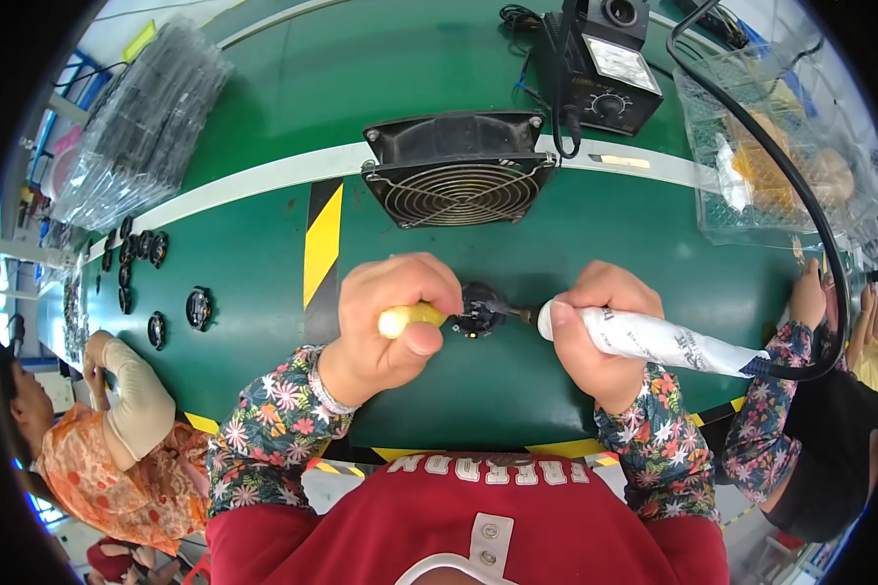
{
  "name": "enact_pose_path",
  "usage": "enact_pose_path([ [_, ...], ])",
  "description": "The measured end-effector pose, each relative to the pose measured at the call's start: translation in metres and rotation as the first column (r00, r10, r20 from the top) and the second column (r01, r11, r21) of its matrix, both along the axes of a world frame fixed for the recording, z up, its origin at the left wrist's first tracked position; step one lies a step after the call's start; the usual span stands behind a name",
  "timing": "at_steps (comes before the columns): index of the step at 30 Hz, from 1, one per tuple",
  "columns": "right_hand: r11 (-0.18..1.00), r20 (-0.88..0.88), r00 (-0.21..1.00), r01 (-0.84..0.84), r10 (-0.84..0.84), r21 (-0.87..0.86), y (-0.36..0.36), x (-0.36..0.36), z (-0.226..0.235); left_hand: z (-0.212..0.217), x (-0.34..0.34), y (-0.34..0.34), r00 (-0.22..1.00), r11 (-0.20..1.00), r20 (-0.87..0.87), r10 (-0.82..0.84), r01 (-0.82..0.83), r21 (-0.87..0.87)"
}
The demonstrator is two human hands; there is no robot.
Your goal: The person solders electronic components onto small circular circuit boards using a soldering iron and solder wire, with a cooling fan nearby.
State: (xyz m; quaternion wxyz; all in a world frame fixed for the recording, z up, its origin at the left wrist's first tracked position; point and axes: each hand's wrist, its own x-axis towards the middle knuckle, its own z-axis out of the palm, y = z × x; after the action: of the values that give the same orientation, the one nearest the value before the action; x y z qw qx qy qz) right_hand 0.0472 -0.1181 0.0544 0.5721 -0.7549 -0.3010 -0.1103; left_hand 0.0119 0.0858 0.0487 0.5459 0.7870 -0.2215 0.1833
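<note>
A small round black part (pixel 478 310) lies on the green table between my two hands. My left hand (pixel 385 302) is closed around a tool with a yellow handle (pixel 410 320); its tip reaches the left side of the part, and its exact kind is hidden by my fingers. In my right hand (pixel 603 336) is a soldering iron (pixel 663 339), its grip wrapped in printed white material and held like a pen. The iron's metal tip points left and meets, or nearly meets, the part's right side.
Behind the part stands a black fan with a wire guard (pixel 458 193). A soldering station (pixel 610 88) is at the back right, near a clear plastic tray (pixel 702 210). The black cable (pixel 800 185) arcs along the right. Several round black parts (pixel 198 308) and stacked clear trays (pixel 146 122) are left. Co-workers sit either side.
</note>
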Motion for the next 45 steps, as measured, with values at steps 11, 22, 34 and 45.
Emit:
enact_pose_path([
  [11,1.000,-0.025,1.000,0.014,-0.014,-0.021,0.004,0.000,-0.003,-0.007,0.001,0.000,0.999,0.999,-0.003,-0.036,0.036,0.035],
  [22,0.998,-0.030,0.999,0.033,-0.035,-0.045,0.006,0.001,-0.003,-0.010,0.003,-0.004,0.999,0.997,-0.005,-0.048,0.049,0.054],
  [34,0.998,-0.010,1.000,0.004,-0.005,-0.063,0.008,0.000,-0.005,-0.014,0.004,-0.006,1.000,0.998,0.025,-0.006,0.008,-0.067],
  [45,0.997,0.060,0.998,-0.007,0.011,-0.071,0.015,0.001,-0.001,-0.013,0.004,-0.007,1.000,0.996,0.016,0.002,0.000,-0.088],
])
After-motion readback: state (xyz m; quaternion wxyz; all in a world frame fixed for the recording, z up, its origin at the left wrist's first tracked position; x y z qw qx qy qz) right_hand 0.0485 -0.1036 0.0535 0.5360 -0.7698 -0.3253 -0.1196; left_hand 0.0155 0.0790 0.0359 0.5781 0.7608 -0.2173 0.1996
